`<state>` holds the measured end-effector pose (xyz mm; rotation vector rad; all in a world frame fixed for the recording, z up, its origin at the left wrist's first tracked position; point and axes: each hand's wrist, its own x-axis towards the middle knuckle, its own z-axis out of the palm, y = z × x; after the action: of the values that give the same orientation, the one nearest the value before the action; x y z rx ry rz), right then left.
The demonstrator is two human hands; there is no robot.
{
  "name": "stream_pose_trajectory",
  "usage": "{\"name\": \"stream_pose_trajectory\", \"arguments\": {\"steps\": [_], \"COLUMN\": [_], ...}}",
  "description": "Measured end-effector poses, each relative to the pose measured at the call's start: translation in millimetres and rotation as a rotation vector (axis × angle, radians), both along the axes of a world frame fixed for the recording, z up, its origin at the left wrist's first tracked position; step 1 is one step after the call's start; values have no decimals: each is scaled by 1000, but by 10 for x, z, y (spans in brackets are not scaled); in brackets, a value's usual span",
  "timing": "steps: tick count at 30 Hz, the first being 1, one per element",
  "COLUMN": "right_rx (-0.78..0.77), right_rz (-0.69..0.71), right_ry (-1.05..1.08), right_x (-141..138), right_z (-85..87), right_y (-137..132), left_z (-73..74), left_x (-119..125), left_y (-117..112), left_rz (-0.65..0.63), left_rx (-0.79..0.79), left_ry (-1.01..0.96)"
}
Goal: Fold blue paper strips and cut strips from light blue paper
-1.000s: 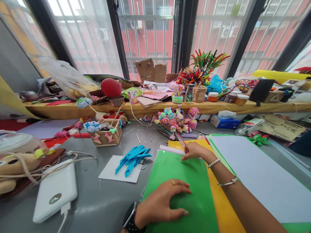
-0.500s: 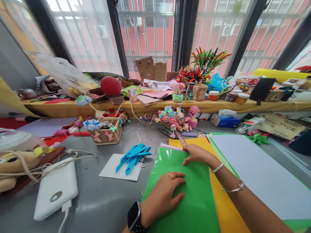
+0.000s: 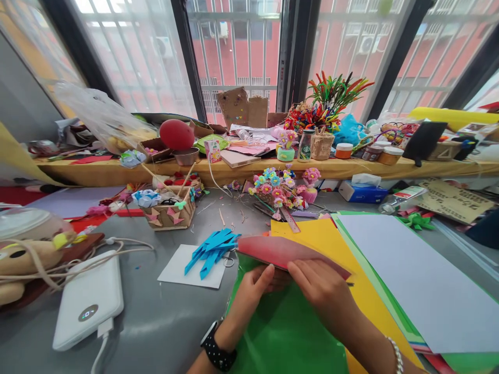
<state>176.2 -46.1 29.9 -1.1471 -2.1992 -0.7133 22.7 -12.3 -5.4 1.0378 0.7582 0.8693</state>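
Note:
Both hands are at the far end of a green pack of paper [image 3: 288,327] in a shiny clear sleeve. A curved red-pink sheet [image 3: 280,249] stands up there, slightly blurred. My left hand [image 3: 255,283] pinches its near edge, thumb on top and fingers partly hidden beneath. My right hand [image 3: 322,280] grips the same edge farther right, fingers closed over it. Whether the red-pink sheet is part of the pack cannot be told. Yellow paper [image 3: 323,234] lies under and right of the pack. Left of it, folded blue paper strips [image 3: 214,249] rest on a white sheet [image 3: 175,272].
White and green sheets [image 3: 393,259] lie at the right. A white power bank [image 3: 91,306] with cables is at the left. Farther back stand a cardboard box [image 3: 169,215], a flower bunch [image 3: 276,189], a pink ruler [image 3: 290,221] and a tissue box [image 3: 362,191].
My hands have gone from lying on the green pack to gripping at its far end. A red-pink sheet now shows there, raised and curved. The right hand has come nearer me.

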Motion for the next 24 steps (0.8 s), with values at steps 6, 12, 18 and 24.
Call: {"name": "stream_pose_trajectory", "arguments": {"steps": [6,12,18,24], "right_rx": [91,-271,-857,-997], "right_rz": [1,12,-131,-77], "right_ry": [18,269,392,399], "right_x": [-18,-11,54,136], "right_z": [-59,-49,255,390], "right_y": [-151,-129,-2,104], "left_z": [66,35,15,16], "left_x": [19,61,89,95], "left_y": [-49,-66,-69,-73], "left_rz": [13,92,113,136], "left_rx": [-21,-13,-19,-17], "left_ry": [11,40,85,119]}}
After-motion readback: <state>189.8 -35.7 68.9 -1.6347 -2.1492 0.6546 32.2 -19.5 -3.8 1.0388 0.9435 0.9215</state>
